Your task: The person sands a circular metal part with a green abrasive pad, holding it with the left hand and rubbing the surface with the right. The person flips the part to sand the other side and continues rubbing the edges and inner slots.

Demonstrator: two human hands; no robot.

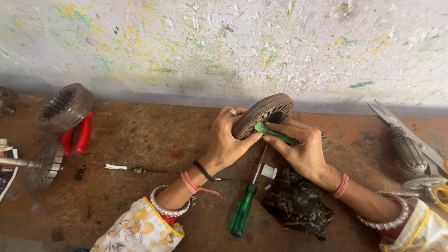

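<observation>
My left hand (227,140) grips a round slotted metal motor core (262,113), held on edge above the rusty brown bench (140,140). My right hand (301,147) holds a thin green strip (275,134) and presses one end of it against the core's slots. Both wrists wear bangles and thread bands. A green-handled screwdriver (246,207) lies on the bench just below my hands, tip pointing up toward them. A small white cap (269,171) sits beside its shaft.
A dark patterned cloth (298,205) lies under my right forearm. At the left are a second slotted core (64,107), red-handled pliers (78,135) and a rotor on a shaft (44,164). Scissors (406,135) and a wound armature (408,151) lie at the right. A paint-flecked wall stands behind.
</observation>
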